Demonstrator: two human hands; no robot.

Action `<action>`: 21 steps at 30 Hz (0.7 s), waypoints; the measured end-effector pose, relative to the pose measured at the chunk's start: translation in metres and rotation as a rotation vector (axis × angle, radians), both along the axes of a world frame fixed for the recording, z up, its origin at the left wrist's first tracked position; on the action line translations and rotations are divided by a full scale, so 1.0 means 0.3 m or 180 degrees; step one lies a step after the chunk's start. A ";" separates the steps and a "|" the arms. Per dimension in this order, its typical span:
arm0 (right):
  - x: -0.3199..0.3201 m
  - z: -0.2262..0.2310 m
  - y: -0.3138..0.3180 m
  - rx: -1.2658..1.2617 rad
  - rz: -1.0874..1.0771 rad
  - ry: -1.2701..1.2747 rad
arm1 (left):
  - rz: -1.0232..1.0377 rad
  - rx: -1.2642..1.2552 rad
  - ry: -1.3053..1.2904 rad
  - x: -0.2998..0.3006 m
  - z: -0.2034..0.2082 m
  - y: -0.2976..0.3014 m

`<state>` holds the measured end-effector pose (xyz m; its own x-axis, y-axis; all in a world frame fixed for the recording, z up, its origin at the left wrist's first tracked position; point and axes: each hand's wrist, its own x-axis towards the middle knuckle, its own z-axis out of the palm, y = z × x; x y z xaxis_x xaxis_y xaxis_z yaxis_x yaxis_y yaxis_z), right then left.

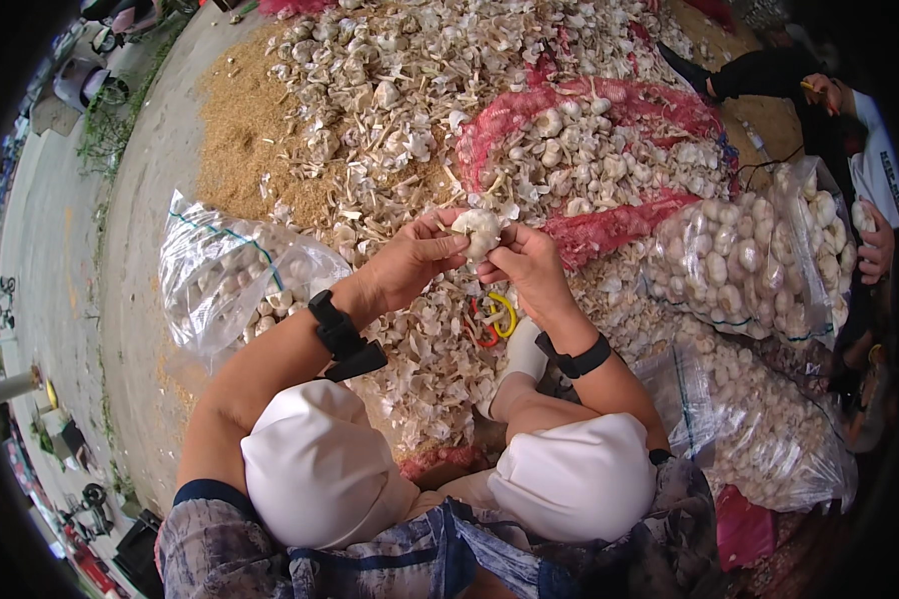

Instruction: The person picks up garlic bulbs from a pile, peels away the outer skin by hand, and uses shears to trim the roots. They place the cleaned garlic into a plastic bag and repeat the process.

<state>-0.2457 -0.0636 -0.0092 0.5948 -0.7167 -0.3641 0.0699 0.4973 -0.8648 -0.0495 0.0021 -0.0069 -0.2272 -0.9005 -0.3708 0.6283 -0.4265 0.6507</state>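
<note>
Between my two hands, above the pile of peelings, is a whole white garlic bulb [480,232]. My left hand [417,258] grips its left side with thumb and fingers. At its right side, the thumb and fingers of my right hand [525,262] pinch its lower edge. Below my hands, by my white shoe [526,349], scissors or snips with yellow and red handles [504,315] lie on the garlic skins; their blades are hard to make out. Beyond the hands, a red mesh sack [499,125] lies open with garlic bulbs [559,150] in it.
Garlic skins [370,130] cover the ground ahead. A clear plastic bag of garlic [225,270] stands at left. Two more filled bags, one [729,255] above another [759,419], sit at right. A co-worker's hand [874,245] is at the far right edge.
</note>
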 end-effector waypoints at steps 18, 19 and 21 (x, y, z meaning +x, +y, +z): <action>-0.022 -0.004 -0.022 -0.0219 -0.0098 -0.0050 | -0.0064 -0.0141 0.0401 0.009 0.018 -0.006; -0.015 -0.022 -0.027 -0.1217 0.0006 0.0705 | -0.0067 -0.0151 0.0412 0.010 0.019 -0.008; -0.029 -0.046 -0.025 -0.2216 0.0108 0.1467 | -0.0119 -0.0260 -0.0070 -0.001 0.021 -0.010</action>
